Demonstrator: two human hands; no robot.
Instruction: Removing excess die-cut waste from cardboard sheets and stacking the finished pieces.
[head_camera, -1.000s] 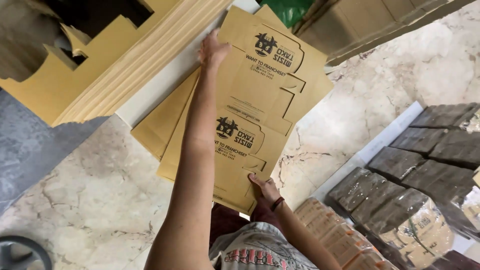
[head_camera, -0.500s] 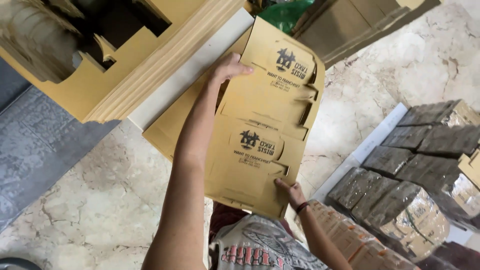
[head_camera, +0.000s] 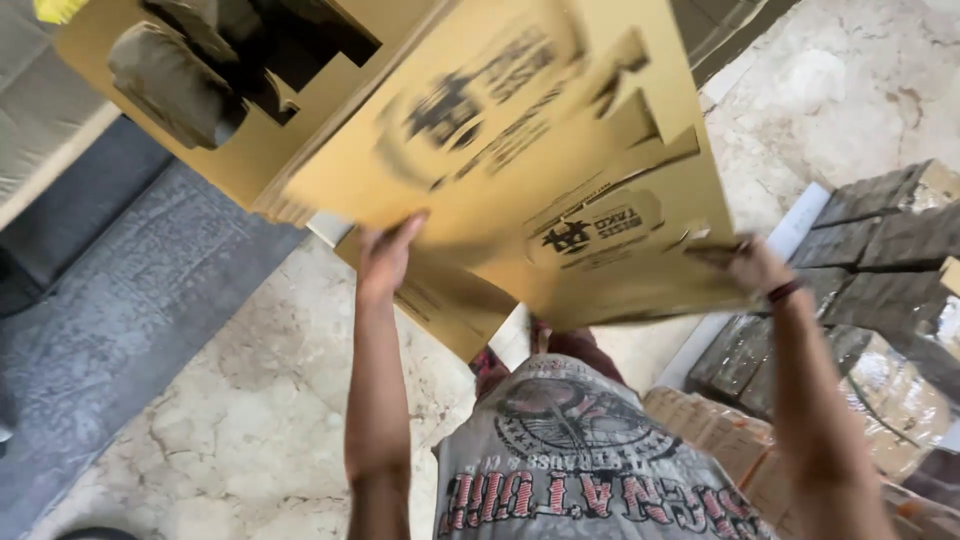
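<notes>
I hold a flat, unfolded tan cardboard box blank (head_camera: 520, 150) with dark print, lifted and tilted in front of me. My left hand (head_camera: 385, 255) grips its lower left edge, fingers curled under it. My right hand (head_camera: 745, 265), with a dark band on the wrist, grips the lower right edge. Another flat blank (head_camera: 450, 305) lies on the floor beneath it, mostly hidden.
A stack of cut tan cardboard sheets (head_camera: 230, 150) with shaped holes lies at upper left. A dark grey mat (head_camera: 130, 300) covers the floor at left. Wrapped brown bundles (head_camera: 880, 260) are piled at right beside a white strip (head_camera: 790, 235). The floor is pale marble (head_camera: 220, 440).
The blank has come up off the pile toward me and tilted. My left hand slid from its far edge to the near left edge; my right hand moved to the right edge.
</notes>
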